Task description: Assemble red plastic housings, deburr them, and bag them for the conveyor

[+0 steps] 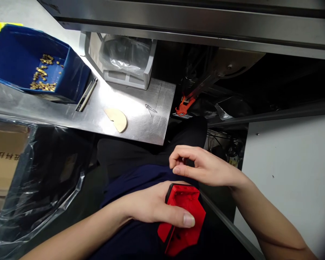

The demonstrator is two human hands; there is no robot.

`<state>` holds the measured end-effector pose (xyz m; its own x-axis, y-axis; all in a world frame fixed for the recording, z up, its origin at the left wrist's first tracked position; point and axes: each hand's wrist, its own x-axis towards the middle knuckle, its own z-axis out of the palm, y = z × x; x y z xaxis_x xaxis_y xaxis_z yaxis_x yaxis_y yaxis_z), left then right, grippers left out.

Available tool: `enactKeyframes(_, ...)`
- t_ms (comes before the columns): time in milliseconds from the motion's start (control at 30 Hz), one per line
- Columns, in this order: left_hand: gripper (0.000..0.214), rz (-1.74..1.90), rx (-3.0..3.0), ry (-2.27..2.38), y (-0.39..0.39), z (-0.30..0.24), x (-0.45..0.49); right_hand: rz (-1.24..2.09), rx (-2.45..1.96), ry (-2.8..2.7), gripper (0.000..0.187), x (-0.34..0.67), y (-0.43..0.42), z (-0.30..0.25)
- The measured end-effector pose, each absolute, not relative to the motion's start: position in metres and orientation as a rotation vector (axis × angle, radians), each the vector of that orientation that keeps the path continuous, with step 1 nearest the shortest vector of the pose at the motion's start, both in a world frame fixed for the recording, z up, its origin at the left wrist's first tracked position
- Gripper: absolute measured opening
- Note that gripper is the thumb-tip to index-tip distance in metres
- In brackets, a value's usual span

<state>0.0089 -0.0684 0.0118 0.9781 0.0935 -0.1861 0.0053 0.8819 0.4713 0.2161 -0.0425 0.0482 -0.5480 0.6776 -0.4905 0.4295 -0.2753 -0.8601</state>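
Our left hand [151, 206] grips the red part [185, 200] over our lap [141, 173], thumb across its face and the other fingers hidden behind it, while our right hand [206, 168] hovers just above that thumb, fingertips pinched together; whether they hold anything we cannot tell. With nothing solid under the fingers, we judge a slack grip could let the part slip past the thumb, and anything tiny pinched above would fall into the dark gap [218, 202] beside them.
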Motion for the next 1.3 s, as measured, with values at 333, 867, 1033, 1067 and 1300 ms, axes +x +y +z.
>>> enactKeyframes(333,0.074,0.205,0.160,0.301,-0.078,0.001,-0.001,1.239,-1.765,-1.801,0.027,0.219,-0.049,0.035)
enactKeyframes(867,0.099,0.604,-0.072,0.493,-0.048,-0.026,-0.056,0.772,-2.011,-1.815,0.031,0.142,0.035,-0.079)
enactKeyframes(1033,0.098,0.644,-0.131,0.477,-0.060,-0.024,-0.060,0.688,-2.123,-1.991,0.023,0.129,0.051,-0.091)
enactKeyframes(1067,0.098,0.654,-0.137,0.469,-0.063,-0.024,-0.061,0.701,-2.099,-1.974,0.021,0.131,0.047,-0.090)
enactKeyframes(1300,0.099,0.665,-0.010,0.451,-0.084,-0.033,-0.066,0.930,-2.114,-1.958,0.016,0.148,0.020,-0.077)
